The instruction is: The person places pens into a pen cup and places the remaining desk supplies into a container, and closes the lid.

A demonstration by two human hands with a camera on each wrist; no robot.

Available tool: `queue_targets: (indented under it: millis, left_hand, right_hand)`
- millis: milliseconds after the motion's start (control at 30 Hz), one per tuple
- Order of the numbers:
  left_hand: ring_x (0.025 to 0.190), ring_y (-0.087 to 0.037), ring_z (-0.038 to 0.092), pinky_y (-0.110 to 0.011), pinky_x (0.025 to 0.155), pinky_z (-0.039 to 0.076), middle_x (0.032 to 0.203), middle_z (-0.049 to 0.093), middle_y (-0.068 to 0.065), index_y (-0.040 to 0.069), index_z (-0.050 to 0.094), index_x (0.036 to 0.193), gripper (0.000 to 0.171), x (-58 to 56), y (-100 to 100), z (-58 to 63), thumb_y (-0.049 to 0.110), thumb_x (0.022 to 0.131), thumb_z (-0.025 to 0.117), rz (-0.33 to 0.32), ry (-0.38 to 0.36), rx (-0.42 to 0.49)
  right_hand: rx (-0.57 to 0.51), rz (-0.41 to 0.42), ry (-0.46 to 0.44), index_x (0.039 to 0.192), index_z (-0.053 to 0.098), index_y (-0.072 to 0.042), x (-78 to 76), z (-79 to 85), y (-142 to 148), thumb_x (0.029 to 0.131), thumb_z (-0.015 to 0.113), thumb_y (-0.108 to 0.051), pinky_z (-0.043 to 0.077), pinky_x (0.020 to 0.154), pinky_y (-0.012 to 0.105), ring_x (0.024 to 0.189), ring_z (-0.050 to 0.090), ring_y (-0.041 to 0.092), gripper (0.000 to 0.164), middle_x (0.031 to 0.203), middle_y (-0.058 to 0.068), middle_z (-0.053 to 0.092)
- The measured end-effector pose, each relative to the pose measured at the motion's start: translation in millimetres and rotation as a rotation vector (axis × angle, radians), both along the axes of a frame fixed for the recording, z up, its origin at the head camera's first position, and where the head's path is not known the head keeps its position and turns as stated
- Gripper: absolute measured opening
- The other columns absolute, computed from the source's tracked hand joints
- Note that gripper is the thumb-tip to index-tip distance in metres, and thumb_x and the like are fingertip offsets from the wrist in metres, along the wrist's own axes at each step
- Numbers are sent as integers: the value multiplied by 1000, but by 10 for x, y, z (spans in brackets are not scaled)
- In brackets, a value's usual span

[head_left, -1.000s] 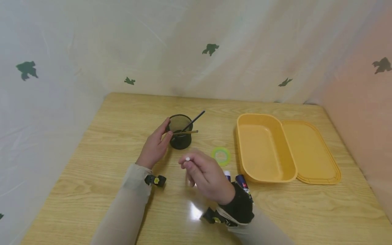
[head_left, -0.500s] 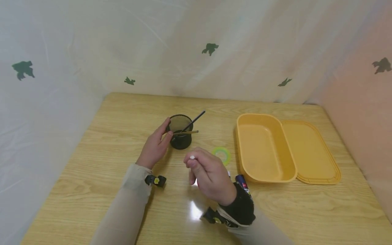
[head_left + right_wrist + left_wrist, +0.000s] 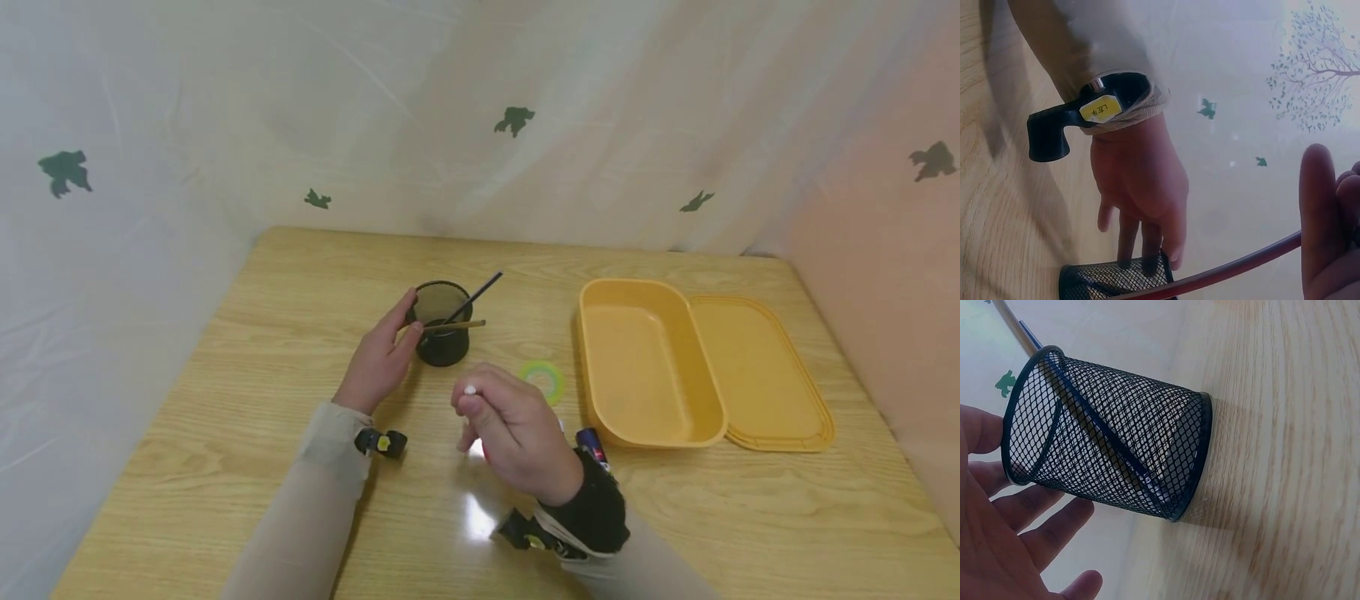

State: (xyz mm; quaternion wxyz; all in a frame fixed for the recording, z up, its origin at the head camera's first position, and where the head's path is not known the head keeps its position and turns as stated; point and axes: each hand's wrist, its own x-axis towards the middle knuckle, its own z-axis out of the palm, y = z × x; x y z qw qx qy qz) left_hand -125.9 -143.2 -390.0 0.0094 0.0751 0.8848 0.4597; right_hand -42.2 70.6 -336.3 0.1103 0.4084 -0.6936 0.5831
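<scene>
A black mesh pencil cup [image 3: 1110, 437] stands on the table, with a dark blue pencil [image 3: 477, 296] and a brown pencil [image 3: 457, 325] leaning inside it. My left hand [image 3: 378, 358] touches the cup's left side near the rim, its fingers fairly straight and spread in the left wrist view. Just in front of the cup, my right hand [image 3: 517, 429] pinches a slim reddish stick like a pencil [image 3: 1235, 265] between thumb and forefinger. Only its small white end shows above the thumb in the head view; the hand hides most of its length there.
A green tape roll [image 3: 557, 383] lies right of the cup, partly behind the right hand. Beside my right wrist is a dark blue tube [image 3: 592, 446]. An open yellow box [image 3: 648, 367] stands to the right, its lid [image 3: 765, 375] lying against it.
My right hand has shifted slightly to the right with the reddish stick, covering more of the tape roll and the white-ended item beside the tube. The left hand and cup stay put.
</scene>
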Motion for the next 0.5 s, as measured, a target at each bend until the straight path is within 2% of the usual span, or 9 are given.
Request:
queue_targets:
  millis: [167, 500]
  left_hand:
    - [149, -28, 29, -49, 121, 24, 164, 28, -6, 20, 23, 161, 58, -1, -1, -1, 35, 108, 41, 1, 6, 0]
    - [149, -25, 28, -48, 121, 24, 164, 27, -4, 23, 22, 161, 58, -3, -3, 8, 37, 108, 40, 6, -8, 0]
  right_hand:
    - [-20, 46, -16, 96, 57, -3, 6, 2, -1, 106, 45, -4, 59, 62, 23, 71, 67, 16, 16, 85, 9, 53]
    - [-84, 96, -5, 97, 57, -1, -14, 16, 5, 107, 43, -12, 61, 69, 29, 83, 64, 23, 21, 87, 12, 52]
